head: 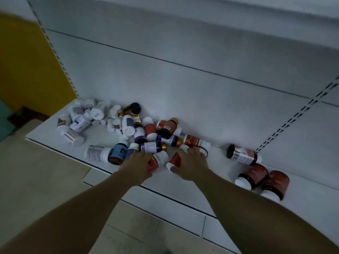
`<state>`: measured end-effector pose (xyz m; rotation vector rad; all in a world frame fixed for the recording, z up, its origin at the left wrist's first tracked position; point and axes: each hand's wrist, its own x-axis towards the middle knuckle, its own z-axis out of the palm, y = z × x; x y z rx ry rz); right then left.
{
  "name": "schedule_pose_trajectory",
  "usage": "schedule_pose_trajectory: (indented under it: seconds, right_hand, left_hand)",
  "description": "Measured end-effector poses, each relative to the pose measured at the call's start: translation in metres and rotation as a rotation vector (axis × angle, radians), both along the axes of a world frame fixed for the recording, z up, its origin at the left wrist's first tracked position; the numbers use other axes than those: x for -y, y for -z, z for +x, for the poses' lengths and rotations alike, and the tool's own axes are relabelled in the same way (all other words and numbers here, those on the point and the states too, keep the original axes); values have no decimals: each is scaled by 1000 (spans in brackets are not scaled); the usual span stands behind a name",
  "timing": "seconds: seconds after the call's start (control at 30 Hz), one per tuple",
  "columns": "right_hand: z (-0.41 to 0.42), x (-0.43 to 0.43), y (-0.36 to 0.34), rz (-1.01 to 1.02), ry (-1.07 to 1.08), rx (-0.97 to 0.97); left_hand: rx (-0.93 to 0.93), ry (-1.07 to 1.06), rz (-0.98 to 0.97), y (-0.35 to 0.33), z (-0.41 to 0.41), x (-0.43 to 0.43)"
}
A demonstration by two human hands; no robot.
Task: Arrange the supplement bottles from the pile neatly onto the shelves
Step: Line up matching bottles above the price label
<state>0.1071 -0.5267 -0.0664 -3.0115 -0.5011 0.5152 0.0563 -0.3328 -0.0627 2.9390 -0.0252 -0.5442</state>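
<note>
The pile of supplement bottles [128, 125] is lying jumbled on the white shelf [102, 137], pushed up against the grey back panel [183, 85], with nearly every bottle tipped on its side. Both arms are reaching into its near edge.

The left hand [139, 165] is gripping a red-and-white bottle [158, 160], fingers curling over its far side and thumb underneath. The right hand [190, 164] is lying over a red bottle [175, 159] with a white cap. Its thumb is hooking the cap end and its fingers are spreading across the top, so it seems to be holding the bottle, though the dim light is blurring the contact.

Labels are showing in white, blue, purple and rust red, but the printing is too smeared to read, so no brand is coming through. A blue-labelled bottle [118, 152] is resting just left of the left hand, and a purple-labelled bottle [152, 146] with a copper cap is lying just beyond it.

Well to the right, apart from the pile, a black-capped bottle [242, 154] is lying by the back panel, and two dark red bottles [254, 176] with white caps are lying side by side.
</note>
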Motion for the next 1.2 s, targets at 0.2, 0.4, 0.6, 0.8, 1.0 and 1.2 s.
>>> schedule_pose_trajectory:
  seconds: [0.2, 0.4, 0.6, 0.8, 1.0, 1.2]
  right_hand:
    - [5, -3, 22, -199, -89, 42]
    - [0, -2, 18, -141, -101, 144]
    - [6, -14, 3, 243, 144, -64]
    - [4, -24, -2, 690, 616, -110]
    - [-32, -8, -42, 1208, 1048, -211]
    - [-102, 5, -101, 1965, 1058, -863]
  left_hand:
    - [76, 16, 234, 37, 15, 7]
    - [74, -169, -53, 39, 15, 6]
    - [28, -647, -727, 25, 13, 12]
    - [-30, -814, -979, 4, 7, 15]
    - [-128, -881, -1290, -31, -15, 14]
    - [-141, -635, -1609, -101, -63, 15]
